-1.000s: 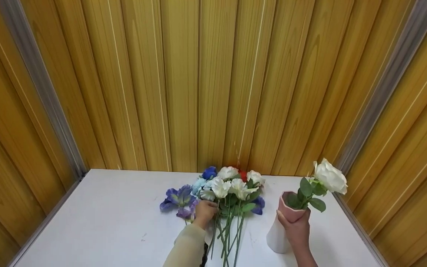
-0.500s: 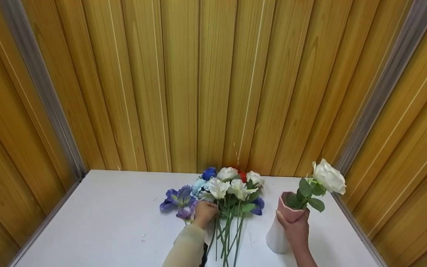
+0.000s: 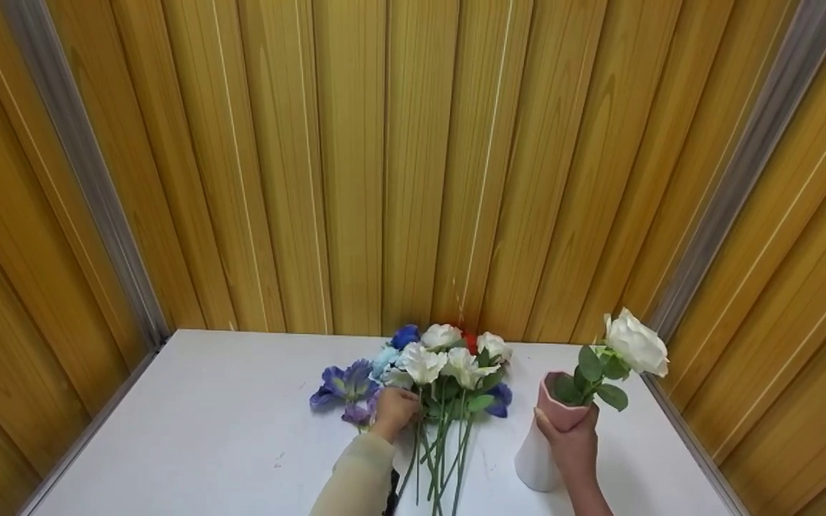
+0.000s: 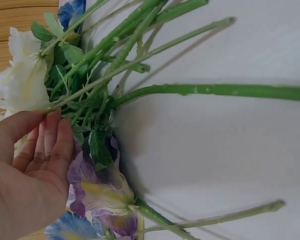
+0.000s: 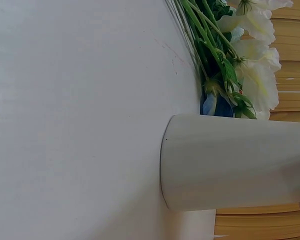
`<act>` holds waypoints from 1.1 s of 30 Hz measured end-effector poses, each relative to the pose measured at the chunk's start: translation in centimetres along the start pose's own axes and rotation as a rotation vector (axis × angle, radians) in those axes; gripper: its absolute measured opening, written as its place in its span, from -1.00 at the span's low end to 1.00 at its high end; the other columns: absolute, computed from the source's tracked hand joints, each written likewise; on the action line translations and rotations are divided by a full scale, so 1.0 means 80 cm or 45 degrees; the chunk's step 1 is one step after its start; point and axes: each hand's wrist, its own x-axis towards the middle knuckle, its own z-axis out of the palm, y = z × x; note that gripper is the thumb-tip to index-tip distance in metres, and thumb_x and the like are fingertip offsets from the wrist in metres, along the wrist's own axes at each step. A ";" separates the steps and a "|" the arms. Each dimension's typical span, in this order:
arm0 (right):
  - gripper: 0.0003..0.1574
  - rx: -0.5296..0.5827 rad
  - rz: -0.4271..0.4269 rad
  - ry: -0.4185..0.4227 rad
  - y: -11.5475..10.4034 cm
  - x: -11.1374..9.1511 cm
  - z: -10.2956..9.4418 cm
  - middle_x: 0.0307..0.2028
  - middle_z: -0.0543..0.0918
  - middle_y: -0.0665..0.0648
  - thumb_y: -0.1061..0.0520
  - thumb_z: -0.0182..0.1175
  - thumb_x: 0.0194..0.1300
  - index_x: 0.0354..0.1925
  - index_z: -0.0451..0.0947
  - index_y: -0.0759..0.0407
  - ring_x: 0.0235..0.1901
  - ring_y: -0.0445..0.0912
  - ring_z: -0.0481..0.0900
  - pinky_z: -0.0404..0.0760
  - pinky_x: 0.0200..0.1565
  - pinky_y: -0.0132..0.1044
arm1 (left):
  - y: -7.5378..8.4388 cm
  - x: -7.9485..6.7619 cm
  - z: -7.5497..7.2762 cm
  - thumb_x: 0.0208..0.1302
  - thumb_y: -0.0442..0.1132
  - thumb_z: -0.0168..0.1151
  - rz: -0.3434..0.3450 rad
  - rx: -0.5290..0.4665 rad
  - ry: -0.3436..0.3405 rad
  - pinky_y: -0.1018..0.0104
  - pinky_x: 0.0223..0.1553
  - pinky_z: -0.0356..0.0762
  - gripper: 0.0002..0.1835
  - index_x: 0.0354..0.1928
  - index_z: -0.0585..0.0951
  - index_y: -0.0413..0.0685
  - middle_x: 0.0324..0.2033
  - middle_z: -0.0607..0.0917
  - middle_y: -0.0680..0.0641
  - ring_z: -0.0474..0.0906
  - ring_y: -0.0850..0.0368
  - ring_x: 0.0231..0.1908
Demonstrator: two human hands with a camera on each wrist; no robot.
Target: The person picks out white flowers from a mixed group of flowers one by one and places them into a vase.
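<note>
My left hand (image 3: 396, 411) pinches the thin green stem of a white flower (image 3: 424, 364) between thumb and fingertips, just under its bloom. In the left wrist view that stem (image 4: 160, 50) runs out from the fingertips over other stems. My right hand (image 3: 576, 438) grips a vase (image 3: 536, 464), white below and pink at the neck, standing on the table. One white rose (image 3: 637, 344) with green leaves stands in the vase, leaning to the right. In the right wrist view only the vase's white lower body (image 5: 230, 162) shows plainly, with a bit of the hand at the edge.
A pile of artificial flowers lies mid-table: white roses (image 3: 442, 335), a dark blue bloom (image 3: 406, 335), a red one (image 3: 470, 341) and purple ones (image 3: 347, 383). Their stems (image 3: 438, 459) point toward the front. Wood-patterned walls (image 3: 413, 165) enclose the white table (image 3: 241, 423).
The white flower at my left fingertips has shifted slightly left, and its stem's lower end has swung a little. The right hand and vase have stayed put.
</note>
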 end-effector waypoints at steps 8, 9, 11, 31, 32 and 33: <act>0.24 0.005 -0.028 0.023 0.002 0.000 0.004 0.35 0.33 0.63 0.11 0.41 0.19 0.51 -0.17 0.42 0.32 0.40 0.39 0.36 0.38 0.24 | 0.001 -0.001 -0.004 -0.02 -0.55 0.16 -0.015 -0.028 -0.006 0.45 -0.61 0.30 -0.84 -0.44 0.71 -0.50 -0.71 0.52 0.09 0.37 0.24 -0.66; 0.24 0.002 -0.026 0.021 0.001 -0.001 0.004 0.35 0.33 0.62 0.11 0.41 0.20 0.51 -0.18 0.41 0.32 0.39 0.39 0.36 0.39 0.24 | 0.001 -0.001 -0.004 -0.02 -0.54 0.16 -0.017 -0.022 -0.002 0.45 -0.61 0.30 -0.84 -0.45 0.71 -0.49 -0.71 0.51 0.09 0.36 0.25 -0.67; 0.23 -0.003 -0.034 0.033 0.002 -0.001 0.004 0.33 0.35 0.64 0.12 0.41 0.19 0.51 -0.16 0.42 0.31 0.41 0.41 0.37 0.38 0.24 | 0.002 0.000 -0.005 -0.02 -0.53 0.17 -0.018 -0.002 0.007 0.45 -0.60 0.32 -0.84 -0.43 0.72 -0.47 -0.70 0.52 0.11 0.37 0.27 -0.66; 0.23 -0.008 -0.004 0.007 0.000 0.001 0.001 0.36 0.32 0.63 0.09 0.40 0.21 0.51 -0.18 0.41 0.34 0.41 0.38 0.34 0.41 0.25 | 0.028 0.008 -0.021 0.10 -0.52 0.13 -0.090 -0.108 -0.061 0.36 -0.59 0.20 -0.85 -0.55 0.57 -0.21 -0.74 0.35 0.11 0.25 0.22 -0.66; 0.22 -0.013 -0.005 0.011 0.001 0.001 0.001 0.36 0.32 0.63 0.09 0.40 0.21 0.51 -0.17 0.40 0.33 0.40 0.39 0.35 0.40 0.25 | 0.030 0.008 -0.021 0.12 -0.51 0.14 -0.078 -0.099 -0.054 0.37 -0.57 0.25 -0.89 -0.48 0.63 -0.30 -0.72 0.38 0.11 0.28 0.22 -0.64; 0.21 -0.016 -0.007 0.016 0.001 0.001 0.000 0.35 0.33 0.63 0.09 0.39 0.22 0.50 -0.16 0.39 0.32 0.40 0.40 0.36 0.39 0.24 | 0.031 0.009 -0.021 0.13 -0.50 0.15 -0.067 -0.100 -0.049 0.37 -0.54 0.28 -0.88 -0.39 0.67 -0.37 -0.69 0.40 0.10 0.30 0.22 -0.61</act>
